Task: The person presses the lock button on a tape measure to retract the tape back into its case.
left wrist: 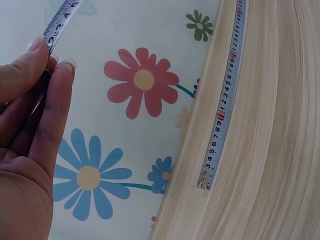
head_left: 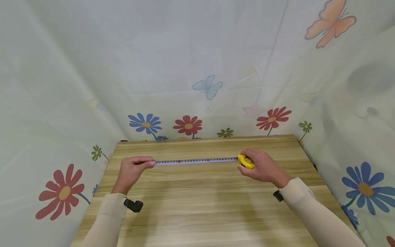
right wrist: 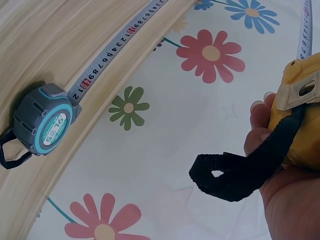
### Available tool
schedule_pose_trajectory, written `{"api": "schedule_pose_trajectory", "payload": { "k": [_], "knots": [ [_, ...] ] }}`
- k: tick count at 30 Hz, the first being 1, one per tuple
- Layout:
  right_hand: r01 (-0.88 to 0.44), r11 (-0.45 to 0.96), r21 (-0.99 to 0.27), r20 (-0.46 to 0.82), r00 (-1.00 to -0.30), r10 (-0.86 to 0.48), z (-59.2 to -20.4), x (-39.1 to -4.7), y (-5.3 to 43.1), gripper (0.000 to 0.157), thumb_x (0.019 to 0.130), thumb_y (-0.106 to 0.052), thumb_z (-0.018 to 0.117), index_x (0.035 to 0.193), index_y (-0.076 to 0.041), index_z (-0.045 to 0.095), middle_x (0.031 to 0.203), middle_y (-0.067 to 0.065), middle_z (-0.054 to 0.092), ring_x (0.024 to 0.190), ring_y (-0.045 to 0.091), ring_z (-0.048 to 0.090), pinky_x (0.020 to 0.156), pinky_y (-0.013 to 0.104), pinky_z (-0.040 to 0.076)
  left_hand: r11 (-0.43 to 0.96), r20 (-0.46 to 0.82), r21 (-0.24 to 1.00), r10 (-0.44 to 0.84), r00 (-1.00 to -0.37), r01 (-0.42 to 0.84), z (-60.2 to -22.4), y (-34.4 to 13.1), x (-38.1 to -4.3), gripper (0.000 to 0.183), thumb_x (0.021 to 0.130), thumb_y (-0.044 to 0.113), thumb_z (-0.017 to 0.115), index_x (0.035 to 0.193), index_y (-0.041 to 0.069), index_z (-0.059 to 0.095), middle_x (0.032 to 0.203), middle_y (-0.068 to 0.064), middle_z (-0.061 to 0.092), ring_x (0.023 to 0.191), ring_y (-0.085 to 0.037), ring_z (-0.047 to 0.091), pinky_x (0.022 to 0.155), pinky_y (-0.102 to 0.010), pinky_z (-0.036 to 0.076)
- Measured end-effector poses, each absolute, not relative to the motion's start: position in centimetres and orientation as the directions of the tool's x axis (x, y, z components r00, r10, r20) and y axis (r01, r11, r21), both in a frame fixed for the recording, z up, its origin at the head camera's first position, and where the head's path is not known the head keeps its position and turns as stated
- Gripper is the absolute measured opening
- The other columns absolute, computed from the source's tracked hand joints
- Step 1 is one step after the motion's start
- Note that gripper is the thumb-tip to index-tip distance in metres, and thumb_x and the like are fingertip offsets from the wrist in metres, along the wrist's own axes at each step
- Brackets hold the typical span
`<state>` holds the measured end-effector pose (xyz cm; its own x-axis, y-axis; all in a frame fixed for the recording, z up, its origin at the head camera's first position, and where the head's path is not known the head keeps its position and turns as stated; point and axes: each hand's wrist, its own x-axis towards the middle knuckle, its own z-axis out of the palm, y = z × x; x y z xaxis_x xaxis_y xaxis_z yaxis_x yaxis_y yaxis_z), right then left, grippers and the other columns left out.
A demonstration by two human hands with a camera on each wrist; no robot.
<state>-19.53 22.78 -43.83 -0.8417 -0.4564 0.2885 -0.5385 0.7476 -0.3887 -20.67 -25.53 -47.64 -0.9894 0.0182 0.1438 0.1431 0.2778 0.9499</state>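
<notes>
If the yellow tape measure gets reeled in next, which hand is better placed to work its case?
Probably your right hand: it grips the yellow tape measure by its case, while your left hand only pinches the pulled-out blade near its end.

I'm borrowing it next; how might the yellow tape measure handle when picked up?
The yellow tape measure may feel heavy for its size, being bulky. Its thin blade, stretched straight, could flex when pushed. The dark strap, bent into a loop, looks floppy.

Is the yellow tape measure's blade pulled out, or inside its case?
Pulled out: the numbered blade stretches from the yellow case in the right hand to the left hand.
</notes>
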Motion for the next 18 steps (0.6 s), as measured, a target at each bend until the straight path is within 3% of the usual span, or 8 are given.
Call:
{"api": "schedule_pose_trajectory", "payload": {
  "k": [4, 9, 18],
  "knots": [
    [-0.536, 0.748, -0.392, 0.283, -0.844, -0.456, -43.87, -19.61, 22.68, 0.030, 0.088, -0.028, 0.081, 0.111, -0.011, 0.069, 0.092, -0.005, 0.064, 0.077, 0.006, 0.053, 0.067, 0.024, 0.050, 0.274, 0.150, 0.950, 0.024, -0.988, 0.151, -47.64, -25.52, -20.69, 0.028, 0.089, 0.022, 0.085, 0.107, 0.002, 0.082, 0.103, 0.002, 0.082, 0.092, -0.004, 0.075, 0.082, -0.022, 0.062],
    [-0.532, 0.748, -0.397, 0.278, -0.847, -0.454, -43.94, -19.68, 22.61, 0.030, 0.088, -0.028, 0.081, 0.110, -0.011, 0.069, 0.092, -0.005, 0.064, 0.077, 0.007, 0.053, 0.067, 0.024, 0.050, 0.271, 0.159, 0.949, 0.033, -0.987, 0.162, -47.64, -25.61, -20.67, 0.033, 0.089, 0.021, 0.084, 0.110, -0.004, 0.079, 0.098, 0.012, 0.080, 0.092, -0.003, 0.075, 0.082, -0.021, 0.061],
    [-0.548, 0.740, -0.390, 0.297, -0.836, -0.462, -44.01, -19.79, 22.35, 0.032, 0.088, -0.029, 0.081, 0.112, -0.010, 0.069, 0.093, -0.005, 0.065, 0.077, 0.006, 0.053, 0.068, 0.023, 0.050, 0.269, 0.159, 0.950, 0.026, -0.987, 0.160, -47.64, -25.61, -20.76, 0.031, 0.089, 0.022, 0.084, 0.109, -0.002, 0.080, 0.097, 0.014, 0.080, 0.092, -0.003, 0.075, 0.082, -0.021, 0.061]
  ]
}}
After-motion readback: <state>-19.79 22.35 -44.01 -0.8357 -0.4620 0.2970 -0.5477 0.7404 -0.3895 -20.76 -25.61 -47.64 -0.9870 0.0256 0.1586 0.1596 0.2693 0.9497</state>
